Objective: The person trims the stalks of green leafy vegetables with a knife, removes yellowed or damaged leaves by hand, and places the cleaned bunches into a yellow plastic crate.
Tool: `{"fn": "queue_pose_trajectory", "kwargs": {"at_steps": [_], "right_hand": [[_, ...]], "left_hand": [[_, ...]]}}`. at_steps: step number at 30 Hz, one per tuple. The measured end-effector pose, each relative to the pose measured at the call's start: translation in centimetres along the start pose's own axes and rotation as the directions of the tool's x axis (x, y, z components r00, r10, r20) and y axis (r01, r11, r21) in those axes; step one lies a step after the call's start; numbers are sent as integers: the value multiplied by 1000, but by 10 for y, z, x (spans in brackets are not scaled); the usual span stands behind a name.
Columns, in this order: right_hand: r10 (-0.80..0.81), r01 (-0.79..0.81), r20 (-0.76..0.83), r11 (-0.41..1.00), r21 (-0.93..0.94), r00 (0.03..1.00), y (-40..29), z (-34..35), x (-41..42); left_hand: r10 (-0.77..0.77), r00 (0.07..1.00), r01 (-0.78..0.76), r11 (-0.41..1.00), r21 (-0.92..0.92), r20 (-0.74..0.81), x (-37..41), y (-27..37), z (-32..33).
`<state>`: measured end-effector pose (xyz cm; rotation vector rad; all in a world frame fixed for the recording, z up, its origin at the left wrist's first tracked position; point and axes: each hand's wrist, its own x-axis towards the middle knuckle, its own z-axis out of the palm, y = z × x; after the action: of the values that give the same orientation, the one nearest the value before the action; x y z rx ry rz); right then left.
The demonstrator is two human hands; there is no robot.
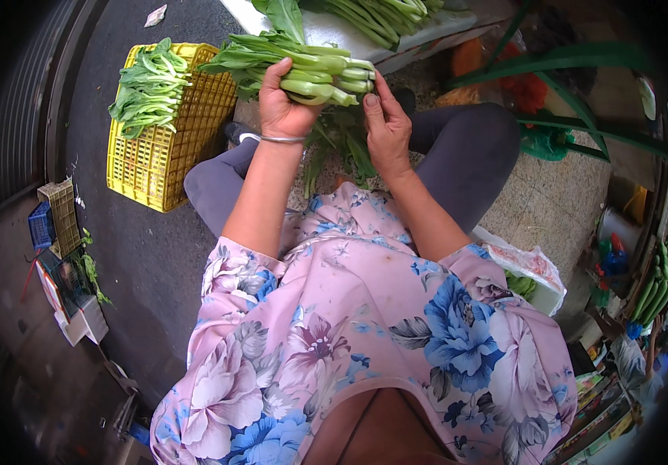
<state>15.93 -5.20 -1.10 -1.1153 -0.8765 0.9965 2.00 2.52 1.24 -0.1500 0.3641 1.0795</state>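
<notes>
My left hand [290,107] is wrapped around a bunch of leafy green stalks [316,72], its leaves pointing left and its cut ends right. The fingers of my right hand [387,125] touch the cut ends of that bunch. Just beyond, more green stalks [369,20] lie on a white foam box [328,29]. To the left, a row of leafy greens [154,93] rests on top of a yellow plastic crate [200,110]. Loose green leaves [343,142] are on the ground below my hands.
A green metal frame [578,64] stands at the right, with a green plastic bag [546,142] beside it. Near my right elbow is a white container with greens [543,288]. Long green vegetables [651,299] lie farther right. A blue crate [41,225] stands at the far left.
</notes>
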Motion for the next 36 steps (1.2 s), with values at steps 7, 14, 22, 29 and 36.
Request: {"fn": "queue_pose_trajectory", "kwargs": {"at_steps": [7,14,22,29,36], "right_hand": [[479,-412,-186,858,308,858,17,-23,-8],[483,-475,63,873,-106,873,10,13,49],[222,-41,113,591,-806,968,75,70,136],[326,-40,166,542,-839,930,75,64,134],[265,-42,158,619,-785,951,76,52,128]], "left_hand": [[-64,993,58,996,62,95,-11,1,-18],[-53,989,39,994,105,139,-40,14,-54],[-75,986,70,997,41,152,-58,34,-67],[166,981,-184,960,209,103,-102,136,-70],[453,849,-301,838,455,-272,-78,307,-92]]}}
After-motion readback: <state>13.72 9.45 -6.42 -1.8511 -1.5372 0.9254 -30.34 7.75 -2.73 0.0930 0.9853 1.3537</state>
